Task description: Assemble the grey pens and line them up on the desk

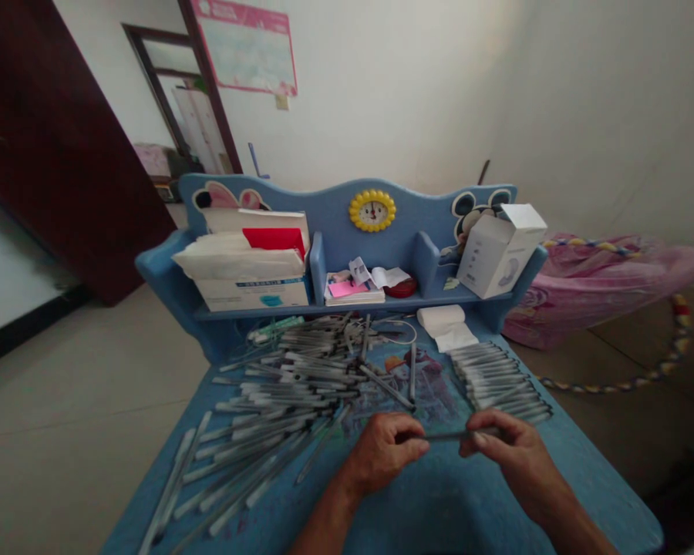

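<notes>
A slim dark pen [444, 437] is stretched level between my two hands, above the front part of the blue desk. My left hand [385, 449] pinches one end, and my right hand [506, 441] has its fingers closed on the other. To the left, a big loose heap of pens [289, 389] with pale grey barrels spreads over the desk. Beyond my right hand, several similar pens lie side by side in a neat row [494, 374]. A couple of single pens [412, 374] rest between the heap and the row.
The blue desk [433, 509] has a raised back shelf [254, 314]. On it are a mask box [251, 294] stuffed with papers, a white carton [497, 254] and some papers. A white paper roll [441, 316] lies below. Pink fabric [601, 285] and a hoop [679, 339] are at the right.
</notes>
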Demonstrator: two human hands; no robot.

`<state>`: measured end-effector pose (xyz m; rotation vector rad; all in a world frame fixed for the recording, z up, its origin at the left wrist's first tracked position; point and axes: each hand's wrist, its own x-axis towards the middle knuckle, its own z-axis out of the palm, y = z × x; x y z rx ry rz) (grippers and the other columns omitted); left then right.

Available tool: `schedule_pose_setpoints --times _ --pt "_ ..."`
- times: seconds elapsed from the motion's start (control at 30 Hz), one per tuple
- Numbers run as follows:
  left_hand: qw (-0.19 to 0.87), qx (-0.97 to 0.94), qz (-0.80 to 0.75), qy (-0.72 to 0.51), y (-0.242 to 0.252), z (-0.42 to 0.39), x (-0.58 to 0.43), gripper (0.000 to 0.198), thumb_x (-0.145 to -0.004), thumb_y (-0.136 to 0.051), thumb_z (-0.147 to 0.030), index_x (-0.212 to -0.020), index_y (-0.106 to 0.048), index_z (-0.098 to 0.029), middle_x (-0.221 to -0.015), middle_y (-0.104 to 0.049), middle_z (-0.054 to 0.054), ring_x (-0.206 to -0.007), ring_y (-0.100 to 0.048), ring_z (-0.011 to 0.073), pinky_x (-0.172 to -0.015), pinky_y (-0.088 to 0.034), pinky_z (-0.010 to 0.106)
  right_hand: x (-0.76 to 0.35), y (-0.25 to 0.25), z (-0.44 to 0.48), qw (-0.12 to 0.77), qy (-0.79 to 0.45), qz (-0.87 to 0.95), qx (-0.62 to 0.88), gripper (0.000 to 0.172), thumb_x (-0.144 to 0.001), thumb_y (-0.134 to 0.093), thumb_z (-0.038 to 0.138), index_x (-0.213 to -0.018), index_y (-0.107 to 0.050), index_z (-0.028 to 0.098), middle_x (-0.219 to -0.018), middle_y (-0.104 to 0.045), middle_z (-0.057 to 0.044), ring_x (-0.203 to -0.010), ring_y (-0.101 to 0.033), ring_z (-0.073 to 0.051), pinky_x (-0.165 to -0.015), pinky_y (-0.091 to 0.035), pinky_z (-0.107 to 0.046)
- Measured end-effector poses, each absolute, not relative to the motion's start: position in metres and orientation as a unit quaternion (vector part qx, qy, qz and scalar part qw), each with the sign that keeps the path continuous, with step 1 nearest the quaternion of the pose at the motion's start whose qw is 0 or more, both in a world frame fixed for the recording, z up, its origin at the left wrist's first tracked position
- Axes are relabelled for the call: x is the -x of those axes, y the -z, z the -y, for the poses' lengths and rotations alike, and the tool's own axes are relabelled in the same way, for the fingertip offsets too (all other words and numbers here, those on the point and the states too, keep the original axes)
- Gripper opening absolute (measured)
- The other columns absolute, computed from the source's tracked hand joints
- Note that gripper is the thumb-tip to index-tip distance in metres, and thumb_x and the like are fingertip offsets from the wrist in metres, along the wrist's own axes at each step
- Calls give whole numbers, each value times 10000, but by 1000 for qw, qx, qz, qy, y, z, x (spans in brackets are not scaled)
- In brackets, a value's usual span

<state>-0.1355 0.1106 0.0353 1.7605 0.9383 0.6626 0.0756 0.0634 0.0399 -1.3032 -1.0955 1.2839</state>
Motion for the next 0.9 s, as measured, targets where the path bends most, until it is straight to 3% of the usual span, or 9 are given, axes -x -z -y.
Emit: schedule_pose_setpoints --times 0.1,0.3,0.53,0.67,0.9 --pt "514 -711 -383 -289 -34 -109 135 132 -710 -592 -232 -742 -682 -142 -667 -577 -13 -673 -514 125 -625 -381 202 -66 -31 -64 539 -584 379 475 269 -611 -751 342 -805 -640 193 -613 -686 -29 -620 -607 -177 -658 -441 -285" --pt "495 -724 -386 -286 -27 -107 133 120 -715 -583 -213 -735 -681 -147 -645 -569 -16 -637 -502 116 -591 -379 193 -42 -6 -70 532 -633 348 441 228 -620 -762 277 -782 -646 166 -588 -665 -24 -588 -593 -156 -621 -441 -270" --pt "352 -730 -493 -317 -23 -116 134 157 -759 -524 -226 -728 -660 -153 -682 -596 8 -666 -542 136 -619 -396 215 -48 15 -77 571 -657 247 425 232 -653 -734 334 -772 -623 168 -584 -644 -17 -574 -584 -159 -615 -451 -288" --pt "291 -725 -537 -319 -27 -125 137 168 -764 -497 -196 -720 -656 -167 -691 -614 4 -677 -566 132 -625 -401 210 -51 22 -77 548 -660 283 429 256 -638 -735 377 -749 -620 177 -560 -648 -23 -586 -575 -170 -614 -426 -273" --pt "98 -737 -649 -161 -40 -170 137 188 -809 -487 -220 -759 -666 -193 -779 -664 13 -777 -612 128 -673 -408 195 -55 23 -77 526 -666 318 422 260 -659 -701 414 -742 -603 187 -549 -643 -17 -579 -545 -162 -599 -384 -254"
